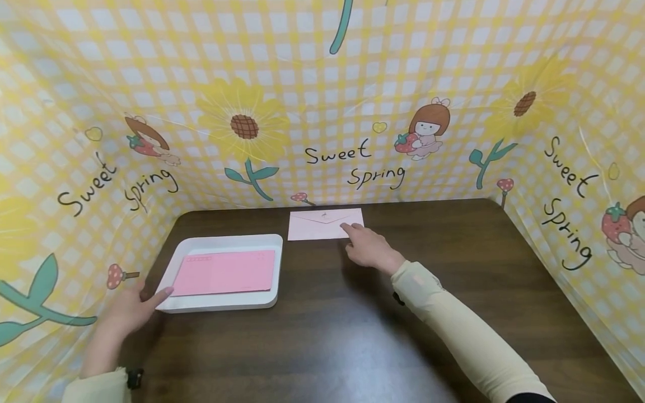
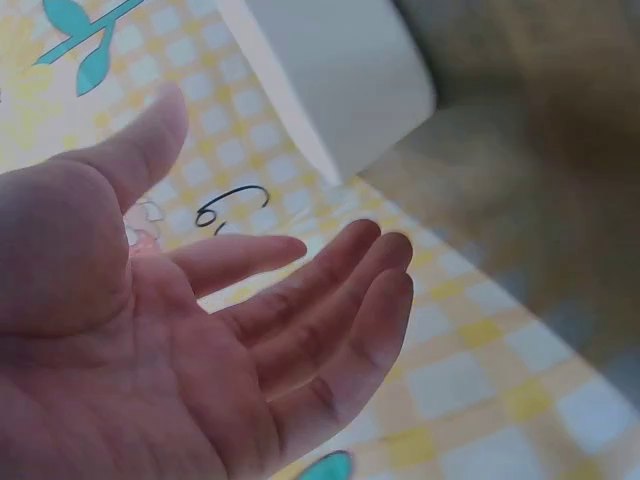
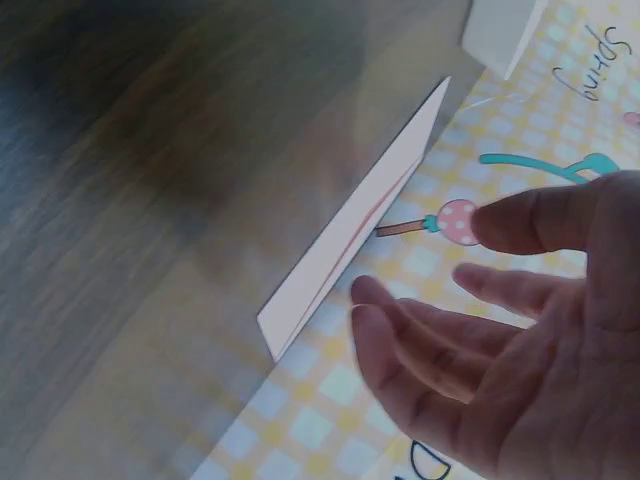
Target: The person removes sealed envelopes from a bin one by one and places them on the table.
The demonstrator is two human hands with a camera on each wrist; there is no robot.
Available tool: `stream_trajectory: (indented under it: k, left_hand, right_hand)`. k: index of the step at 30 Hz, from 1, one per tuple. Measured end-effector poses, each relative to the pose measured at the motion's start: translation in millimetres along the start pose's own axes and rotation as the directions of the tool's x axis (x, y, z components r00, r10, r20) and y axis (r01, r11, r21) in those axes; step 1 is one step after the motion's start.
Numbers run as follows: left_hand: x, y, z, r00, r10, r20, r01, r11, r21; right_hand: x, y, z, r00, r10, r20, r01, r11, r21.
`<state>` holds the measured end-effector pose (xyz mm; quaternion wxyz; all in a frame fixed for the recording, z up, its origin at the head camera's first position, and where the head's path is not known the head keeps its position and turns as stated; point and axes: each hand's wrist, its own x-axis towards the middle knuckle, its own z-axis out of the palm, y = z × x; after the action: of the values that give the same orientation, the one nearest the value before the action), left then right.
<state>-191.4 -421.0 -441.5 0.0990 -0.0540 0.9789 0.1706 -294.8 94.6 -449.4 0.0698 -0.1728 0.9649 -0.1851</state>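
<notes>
A white tray (image 1: 216, 303) lies at the left of the dark table, with a bright pink envelope (image 1: 224, 273) flat inside it. My left hand (image 1: 128, 310) is at the tray's near left corner, its thumb overlapping the rim in the head view. In the left wrist view, that hand's fingers are spread and loosely bent beside the tray (image 2: 335, 80), with nothing in the palm. A pale pink envelope (image 1: 317, 228), flap side up, lies by the table's back edge. Over its right end reaches my right hand (image 1: 370, 246); the right wrist view shows relaxed fingers near the envelope (image 3: 350, 225), holding nothing.
Yellow checked cloth (image 1: 322, 101) with flowers and "Sweet Spring" lettering rises behind and on both sides of the brown table (image 1: 312, 336). The tray's right rim stands just left of the pale envelope.
</notes>
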Motion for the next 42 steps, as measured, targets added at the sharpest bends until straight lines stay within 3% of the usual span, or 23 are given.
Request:
stream_trajectory:
  k: [6, 12, 19, 25, 29, 34, 40, 42]
  left_hand:
    - [-3.4, 8.5, -18.5, 0.997, -0.049, -0.052, 0.049, 0.999, -0.011]
    - [-4.9, 14.9, -21.6, 0.992, -0.005, -0.128, 0.0, 0.999, -0.037]
    - [-4.9, 25.0, -26.3, 0.988, -0.075, -0.136, 0.062, 0.993, -0.097]
    - [1.6, 32.2, -25.3, 0.98, 0.049, -0.193, -0.062, 0.996, -0.062]
    - [10.8, 38.6, -27.3, 0.988, 0.077, -0.135, -0.09, 0.991, -0.097]
    - [16.7, 45.7, -34.0, 1.0, 0.002, -0.007, -0.004, 0.984, -0.178]
    - [19.6, 47.2, -38.0, 0.999, -0.011, 0.032, 0.016, 0.985, -0.172]
    - [21.7, 47.7, -38.1, 0.998, -0.02, 0.053, 0.03, 0.979, -0.201]
  right_hand:
    - [2, -18, -2, 0.991, -0.021, -0.128, 0.033, 0.995, 0.09]
    - [6, -38, -2, 0.975, -0.064, -0.213, 0.101, 0.981, 0.169]
    - [8, -62, -6, 0.984, -0.091, -0.155, 0.13, 0.957, 0.261]
    - [10, -79, -1, 0.986, -0.149, -0.074, 0.165, 0.935, 0.313]
    - [12, -89, 8, 0.983, -0.168, -0.068, 0.181, 0.92, 0.347]
    - [15, -102, 19, 0.983, -0.175, -0.054, 0.182, 0.907, 0.38]
    - [25, -115, 27, 0.983, -0.182, -0.008, 0.166, 0.874, 0.456]
    - [39, -113, 41, 0.981, -0.194, -0.008, 0.175, 0.87, 0.46]
